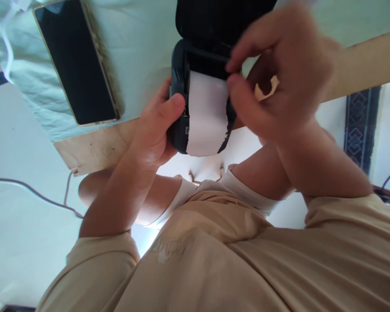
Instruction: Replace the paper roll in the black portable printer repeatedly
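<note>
My left hand (154,125) is wrapped around the left side of a small black receipt printer (179,78), its thumb on the near left edge. The printer's lid (224,19) stands swung up at the far side. A white paper roll (208,108) sits in the bay, and its loose end with a jagged edge hangs over the front. My right hand (279,78) is at the printer's right edge, slightly blurred, with thumb and forefinger nearly meeting beside the paper. A small curled cream-coloured scrap (267,89) is caught in its bent fingers.
A dark-screened smartphone (78,60) lies on the pale green cloth (143,56) to the left. The cloth covers a board with a bare wooden edge (95,145). A grey cable (29,186) runs at the lower left. My legs are below the board.
</note>
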`<state>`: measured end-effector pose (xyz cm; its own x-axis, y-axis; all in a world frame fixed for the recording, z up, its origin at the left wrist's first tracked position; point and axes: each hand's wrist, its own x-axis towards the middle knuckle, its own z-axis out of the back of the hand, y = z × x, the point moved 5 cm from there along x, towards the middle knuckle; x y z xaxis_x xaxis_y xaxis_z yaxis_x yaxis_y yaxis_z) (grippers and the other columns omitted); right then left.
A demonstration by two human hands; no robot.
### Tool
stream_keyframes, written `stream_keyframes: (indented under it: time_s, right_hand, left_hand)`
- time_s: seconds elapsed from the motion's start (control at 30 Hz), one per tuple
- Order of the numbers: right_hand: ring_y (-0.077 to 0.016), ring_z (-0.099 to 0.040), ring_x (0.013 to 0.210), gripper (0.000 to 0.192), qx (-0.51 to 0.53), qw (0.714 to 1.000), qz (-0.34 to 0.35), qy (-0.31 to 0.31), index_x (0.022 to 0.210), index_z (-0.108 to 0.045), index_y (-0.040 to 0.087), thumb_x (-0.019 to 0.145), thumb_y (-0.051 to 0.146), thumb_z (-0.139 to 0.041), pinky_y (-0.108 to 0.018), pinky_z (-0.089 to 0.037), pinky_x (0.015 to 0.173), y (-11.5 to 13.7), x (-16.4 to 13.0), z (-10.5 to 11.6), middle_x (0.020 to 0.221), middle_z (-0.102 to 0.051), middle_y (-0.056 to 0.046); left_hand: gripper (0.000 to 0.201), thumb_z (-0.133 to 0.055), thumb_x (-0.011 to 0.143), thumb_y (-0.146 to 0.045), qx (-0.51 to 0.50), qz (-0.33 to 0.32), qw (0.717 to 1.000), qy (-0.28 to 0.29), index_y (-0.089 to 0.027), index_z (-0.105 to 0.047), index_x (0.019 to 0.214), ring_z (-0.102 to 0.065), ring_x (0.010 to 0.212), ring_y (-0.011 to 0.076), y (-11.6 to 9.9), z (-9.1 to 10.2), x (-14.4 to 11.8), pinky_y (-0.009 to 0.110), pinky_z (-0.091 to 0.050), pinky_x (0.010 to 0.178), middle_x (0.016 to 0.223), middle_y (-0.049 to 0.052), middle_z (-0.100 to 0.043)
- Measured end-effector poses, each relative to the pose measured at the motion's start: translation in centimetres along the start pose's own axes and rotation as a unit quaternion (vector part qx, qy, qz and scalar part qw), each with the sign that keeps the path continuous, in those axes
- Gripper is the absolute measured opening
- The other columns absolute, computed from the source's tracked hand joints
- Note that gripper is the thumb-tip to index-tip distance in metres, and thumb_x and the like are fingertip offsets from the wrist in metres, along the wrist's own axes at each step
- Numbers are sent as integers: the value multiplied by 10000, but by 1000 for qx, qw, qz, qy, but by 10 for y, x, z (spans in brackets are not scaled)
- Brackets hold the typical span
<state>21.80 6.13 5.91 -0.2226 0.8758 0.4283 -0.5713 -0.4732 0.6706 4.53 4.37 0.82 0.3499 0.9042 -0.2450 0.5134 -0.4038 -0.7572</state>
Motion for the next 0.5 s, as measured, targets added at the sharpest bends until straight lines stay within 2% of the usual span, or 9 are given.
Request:
stream_keyframes:
  time_s: [0.07,0.13,0.27,0.4,0.5]
  right_hand:
    - [-118,-658,788,309,-94,994,53,26,1196,-720,220,925,292,-592,-309,-475,715,11,-4,1,1099,-772,-8]
    - [-153,-714,904,321,-160,984,57,52,1225,-718,251,954,314,-557,-306,-424,682,16,-6,2,1175,-775,7]
    - [-140,-661,807,252,-220,964,51,137,1158,-690,312,963,374,-545,-294,-264,604,17,-6,1,1097,-769,46]
    - [-93,-485,643,390,-205,966,51,150,1186,-618,355,800,320,-662,-291,-174,582,19,-2,2,925,-723,80]
    - [-80,-483,613,400,-132,980,7,150,1148,-613,306,750,291,-638,-283,-279,592,22,4,7,880,-698,64]
  left_hand:
    - [428,-817,870,-487,11,-5,1000,5,-238,-750,1211,-738,1297,312,1,1,0,434,-656,1077,1140,46,-816]
    - [424,-819,871,-503,19,-9,1000,8,-262,-746,1213,-722,1320,303,1,2,1,422,-650,1077,1192,52,-801]
    - [441,-828,880,-471,23,-13,1000,9,-258,-725,1251,-724,1304,293,3,3,0,410,-644,1061,1205,72,-779]
    - [504,-890,802,-535,51,-20,998,-10,-243,-747,1187,-737,1262,302,2,7,-2,390,-653,1022,1043,53,-764]
    - [450,-891,805,-510,62,-27,997,-49,-201,-751,1100,-718,1293,288,0,9,-3,374,-640,1052,988,25,-746]
